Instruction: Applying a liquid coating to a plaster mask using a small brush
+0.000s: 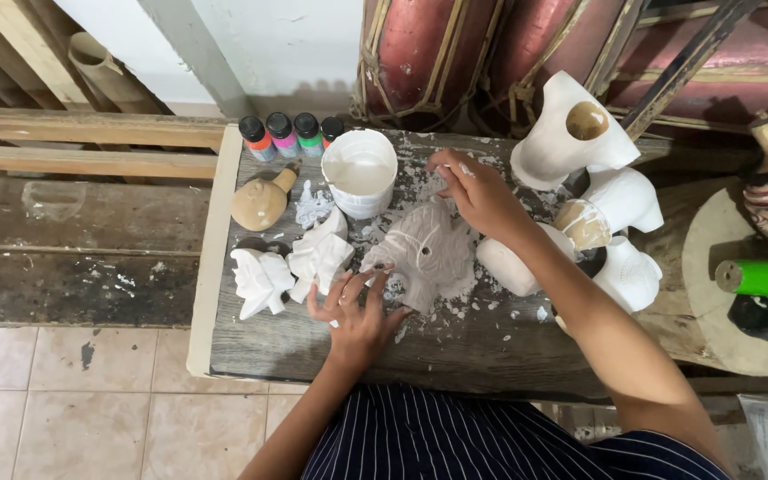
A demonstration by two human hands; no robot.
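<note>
Striped apron (pixel 455 440), hands (pixel 359 316) on carved fish (pixel 428 253)

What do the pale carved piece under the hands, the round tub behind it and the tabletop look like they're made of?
The carved piece, steadied by the left hand and right hand, looks like wood under matte white primer; an unpainted tan figure nearby hints at bare wood. The tub seems glossy white plastic holding white paint. The tabletop is rough grey weathered plank, grain showing.
</note>
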